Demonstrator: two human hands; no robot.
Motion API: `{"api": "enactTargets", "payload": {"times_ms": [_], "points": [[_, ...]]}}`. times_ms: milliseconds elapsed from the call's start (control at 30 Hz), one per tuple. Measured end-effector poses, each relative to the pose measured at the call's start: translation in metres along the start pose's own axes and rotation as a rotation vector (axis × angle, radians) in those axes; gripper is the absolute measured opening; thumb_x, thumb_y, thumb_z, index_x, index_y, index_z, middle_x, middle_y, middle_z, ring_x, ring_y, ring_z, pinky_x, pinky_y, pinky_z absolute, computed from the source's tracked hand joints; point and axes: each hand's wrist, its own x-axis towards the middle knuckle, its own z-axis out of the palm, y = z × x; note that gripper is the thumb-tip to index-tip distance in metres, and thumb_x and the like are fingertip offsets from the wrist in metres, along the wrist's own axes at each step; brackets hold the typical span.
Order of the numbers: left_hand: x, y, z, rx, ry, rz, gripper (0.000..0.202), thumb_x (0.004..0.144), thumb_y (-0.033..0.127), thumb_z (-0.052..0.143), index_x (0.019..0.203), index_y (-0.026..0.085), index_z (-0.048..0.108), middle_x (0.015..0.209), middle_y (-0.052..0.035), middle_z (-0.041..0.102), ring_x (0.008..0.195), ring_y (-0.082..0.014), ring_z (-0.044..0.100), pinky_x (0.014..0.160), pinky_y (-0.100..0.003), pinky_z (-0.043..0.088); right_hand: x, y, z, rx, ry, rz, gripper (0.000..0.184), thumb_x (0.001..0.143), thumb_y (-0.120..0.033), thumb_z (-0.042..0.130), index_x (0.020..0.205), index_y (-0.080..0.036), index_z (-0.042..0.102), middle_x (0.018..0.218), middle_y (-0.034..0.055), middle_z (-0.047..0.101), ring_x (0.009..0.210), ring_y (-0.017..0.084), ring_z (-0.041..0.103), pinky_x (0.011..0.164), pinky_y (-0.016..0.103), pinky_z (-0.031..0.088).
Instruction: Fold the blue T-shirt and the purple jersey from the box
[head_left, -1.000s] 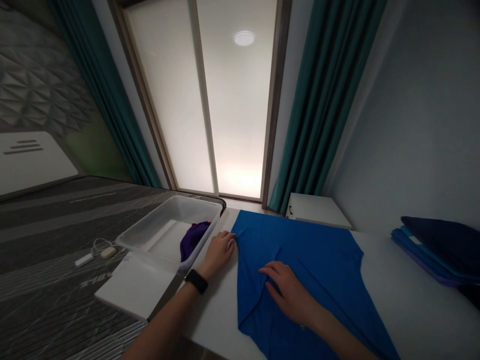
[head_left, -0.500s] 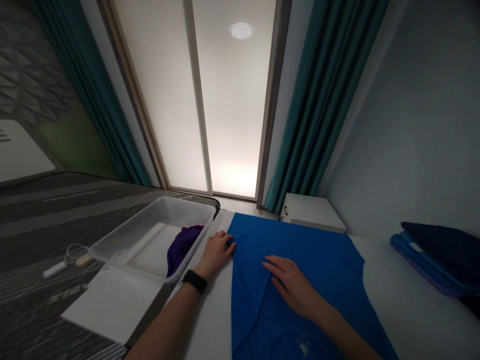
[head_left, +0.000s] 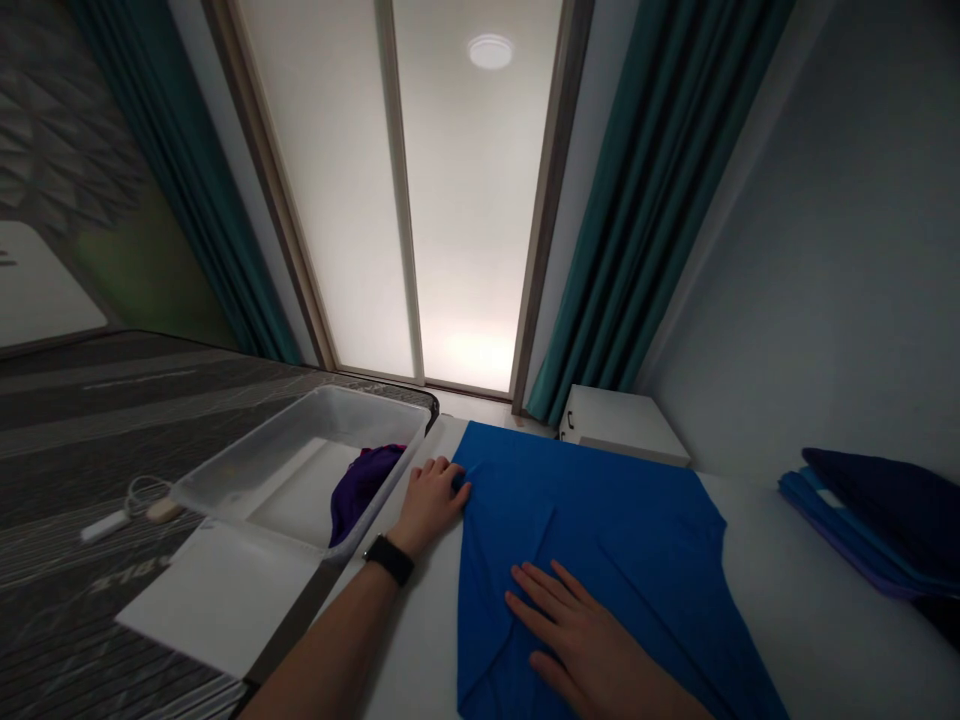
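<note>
A blue shirt lies spread on the white table, with creases running over its near half. My left hand, with a black watch on its wrist, is at the shirt's far left edge. Its fingers are bent and the thumb rests against the fabric, gathering a small fold there. Lower down, my right hand lies flat on the shirt with its fingers spread, holding nothing. It covers part of the cloth near the bottom of the view.
Left of the table stands a clear plastic bin with a purple garment inside. A white board lies in front of it. Folded dark and blue clothes are stacked at the right. A white cabinet stands behind.
My right hand has slid toward me over the shirt and flattened out, its fingers spreading. The white print near it no longer shows. My left hand has stayed at the edge.
</note>
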Motion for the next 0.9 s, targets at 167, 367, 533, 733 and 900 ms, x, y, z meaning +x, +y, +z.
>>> {"api": "enactTargets", "payload": {"times_ms": [167, 367, 533, 733, 900], "points": [[-0.002, 0.001, -0.002, -0.025, -0.012, 0.001, 0.025, 0.091, 0.040, 0.054, 0.106, 0.023, 0.065, 0.108, -0.0079, 0.062, 0.105, -0.0277, 0.054, 0.088, -0.040, 0.035, 0.012, 0.027, -0.007, -0.037, 0.072, 0.102, 0.053, 0.102, -0.044, 0.034, 0.152, -0.033, 0.023, 0.159, 0.0020, 0.025, 0.146, 0.023, 0.021, 0.120, 0.053, 0.015], [0.001, -0.005, -0.002, -0.083, -0.024, -0.012, 0.021, 0.093, 0.031, 0.051, 0.104, 0.023, 0.066, 0.106, -0.0070, 0.064, 0.104, -0.0263, 0.057, 0.087, -0.039, 0.037, 0.019, 0.065, -0.013, -0.098, 0.130, 0.248, 0.056, 0.101, -0.051, 0.029, 0.152, -0.029, 0.025, 0.159, 0.0029, 0.026, 0.146, 0.023, 0.020, 0.120, 0.053, 0.014], [0.006, -0.015, 0.001, -0.247, 0.007, -0.064, 0.025, 0.091, 0.013, 0.044, 0.101, 0.021, 0.066, 0.103, -0.0063, 0.068, 0.101, -0.0236, 0.060, 0.084, -0.036, 0.041, 0.039, 0.071, -0.018, -0.133, 0.272, 0.241, 0.046, 0.101, -0.044, 0.033, 0.140, -0.026, 0.050, 0.148, 0.0072, 0.047, 0.140, 0.025, 0.036, 0.117, 0.055, 0.023], [0.006, -0.018, 0.001, -0.291, 0.015, -0.080, 0.028, 0.082, 0.008, 0.051, 0.102, 0.021, 0.066, 0.095, -0.0040, 0.069, 0.095, -0.0217, 0.062, 0.083, -0.034, 0.044, 0.120, 0.070, -0.035, -0.054, 0.349, 0.144, 0.038, 0.097, -0.016, 0.034, 0.127, -0.019, 0.058, 0.126, 0.0106, 0.060, 0.119, 0.022, 0.053, 0.101, 0.041, 0.042], [0.004, -0.019, 0.002, -0.309, 0.026, -0.095, 0.028, 0.079, 0.006, 0.051, 0.099, 0.021, 0.065, 0.095, -0.0026, 0.069, 0.088, -0.0193, 0.062, 0.081, -0.033, 0.043, 0.185, 0.064, -0.030, -0.040, 0.328, 0.117, 0.045, 0.084, 0.000, 0.038, 0.117, -0.019, 0.061, 0.120, 0.0094, 0.059, 0.117, 0.020, 0.050, 0.097, 0.035, 0.039]]}}
